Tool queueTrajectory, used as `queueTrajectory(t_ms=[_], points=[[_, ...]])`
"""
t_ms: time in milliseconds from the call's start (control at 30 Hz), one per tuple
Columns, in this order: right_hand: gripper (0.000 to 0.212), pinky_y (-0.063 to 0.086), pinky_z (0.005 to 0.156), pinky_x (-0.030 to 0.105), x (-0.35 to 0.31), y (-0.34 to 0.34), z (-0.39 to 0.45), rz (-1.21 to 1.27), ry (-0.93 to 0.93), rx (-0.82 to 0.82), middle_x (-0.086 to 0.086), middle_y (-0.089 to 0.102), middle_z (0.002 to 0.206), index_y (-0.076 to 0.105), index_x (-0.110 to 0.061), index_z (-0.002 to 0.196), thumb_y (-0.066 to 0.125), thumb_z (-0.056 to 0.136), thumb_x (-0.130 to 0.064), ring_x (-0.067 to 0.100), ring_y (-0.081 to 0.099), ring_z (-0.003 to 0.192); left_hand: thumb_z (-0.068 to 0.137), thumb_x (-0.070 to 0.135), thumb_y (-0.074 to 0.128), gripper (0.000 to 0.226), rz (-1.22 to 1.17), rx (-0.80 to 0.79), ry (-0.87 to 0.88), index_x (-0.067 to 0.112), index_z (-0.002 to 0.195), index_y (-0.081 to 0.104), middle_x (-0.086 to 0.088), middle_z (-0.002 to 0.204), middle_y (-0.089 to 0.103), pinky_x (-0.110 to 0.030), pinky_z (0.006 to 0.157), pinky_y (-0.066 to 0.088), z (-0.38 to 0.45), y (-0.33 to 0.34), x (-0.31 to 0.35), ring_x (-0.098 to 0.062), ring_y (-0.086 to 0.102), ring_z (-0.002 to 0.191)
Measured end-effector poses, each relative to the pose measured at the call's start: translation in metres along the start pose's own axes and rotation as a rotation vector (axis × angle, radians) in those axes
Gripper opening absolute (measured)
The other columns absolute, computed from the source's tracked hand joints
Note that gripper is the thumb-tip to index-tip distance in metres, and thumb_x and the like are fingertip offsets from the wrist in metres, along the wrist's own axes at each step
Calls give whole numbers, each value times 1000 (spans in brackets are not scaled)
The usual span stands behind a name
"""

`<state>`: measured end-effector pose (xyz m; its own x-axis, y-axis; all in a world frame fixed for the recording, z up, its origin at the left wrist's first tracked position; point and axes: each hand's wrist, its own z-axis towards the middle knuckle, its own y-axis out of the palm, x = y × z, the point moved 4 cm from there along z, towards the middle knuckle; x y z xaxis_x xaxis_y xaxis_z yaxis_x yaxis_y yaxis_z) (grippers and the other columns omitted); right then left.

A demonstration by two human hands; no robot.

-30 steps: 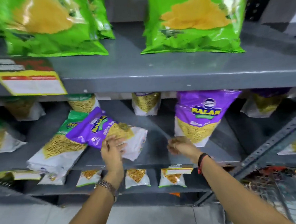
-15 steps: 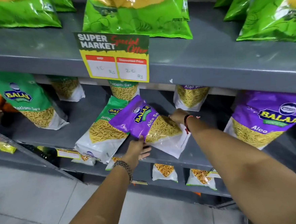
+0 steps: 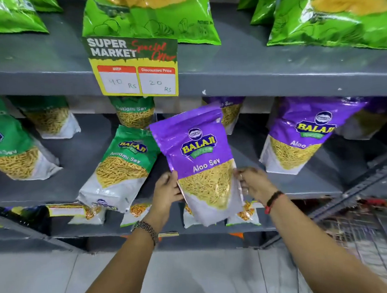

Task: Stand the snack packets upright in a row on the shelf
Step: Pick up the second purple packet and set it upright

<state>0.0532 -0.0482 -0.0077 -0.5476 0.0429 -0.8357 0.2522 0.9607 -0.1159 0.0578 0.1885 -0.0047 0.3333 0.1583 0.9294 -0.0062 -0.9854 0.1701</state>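
I saw the glossy purple-and-white Aloo Sev packet (image 3: 203,166) held nearly upright in front of the grey metal shelf (image 3: 305,184), its base below the shelf edge. Left of it, a green-and-white sev packet (image 3: 118,167) leaned rightward; another purple packet (image 3: 301,136) stood tilted at right.

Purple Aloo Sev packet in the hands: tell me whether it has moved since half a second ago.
Yes. The purple Aloo Sev packet was lying tilted across the green packet; now both hands hold it upright beside it, right of the price sign.
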Motion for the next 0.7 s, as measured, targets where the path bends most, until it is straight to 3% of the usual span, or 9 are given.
queueTrajectory(t_ms=[67, 133, 300, 433, 500, 567, 633, 700], points=[[35, 23, 30, 10, 14, -13, -24, 46, 1, 44, -13, 39, 28, 54, -16, 67, 34, 87, 5, 1, 28, 23, 94, 28, 44, 17, 63, -74, 48, 17, 85, 52, -1, 75, 66, -19, 49, 53, -7, 6, 6, -3, 66, 53], [36, 26, 32, 12, 23, -23, -43, 104, -11, 76, -12, 47, 37, 56, -15, 70, 31, 86, 6, 2, 33, 27, 94, 29, 44, 16, 101, -128, 82, 17, 88, 54, 4, 73, 71, -19, 50, 53, -13, 12, 13, -5, 67, 57], [31, 29, 52, 25, 28, -42, -64, 225, -51, 108, 4, 51, 67, 60, -14, 75, 36, 87, 2, 16, 42, 55, 94, 30, 44, 20, 197, -199, 176, 21, 78, 53, -1, 77, 66, -22, 53, 52, -23, 25, 34, -14, 65, 67], [24, 34, 55, 25, 24, -43, -63, 263, -110, 24, 3, 50, 70, 63, -19, 66, 54, 86, -7, 16, 44, 62, 94, 27, 44, 23, 211, -192, 216, 10, 80, 47, -16, 84, 58, -19, 49, 52, -23, 22, 41, -24, 63, 73], [24, 40, 54, 23, 12, -38, -59, 222, -140, 11, 0, 52, 68, 60, -18, 68, 53, 86, -4, 14, 47, 64, 94, 27, 44, 24, 204, -172, 207, 3, 91, 48, -14, 85, 60, -22, 52, 54, -17, 21, 44, -23, 64, 75], [23, 47, 51, 17, -4, -30, -48, 193, -167, 26, 1, 53, 67, 58, -16, 67, 55, 86, -3, 13, 50, 67, 95, 25, 43, 19, 184, -134, 198, 7, 97, 49, -9, 87, 62, -21, 54, 54, -7, 23, 50, -20, 63, 74], [26, 50, 57, 17, -17, -23, -28, 172, -178, 70, 3, 56, 68, 59, -15, 64, 54, 85, 1, 13, 54, 70, 96, 21, 41, 14, 178, -78, 192, 10, 90, 48, -10, 91, 58, -18, 54, 54, 8, 27, 56, -20, 58, 77], [34, 51, 68, 26, -26, -19, -8, 149, -194, 122, 3, 59, 67, 59, -16, 60, 49, 83, 6, 16, 54, 70, 97, 17, 39, 16, 193, -31, 197, 12, 83, 46, -10, 92, 57, -14, 54, 54, 26, 34, 61, -19, 56, 80]])
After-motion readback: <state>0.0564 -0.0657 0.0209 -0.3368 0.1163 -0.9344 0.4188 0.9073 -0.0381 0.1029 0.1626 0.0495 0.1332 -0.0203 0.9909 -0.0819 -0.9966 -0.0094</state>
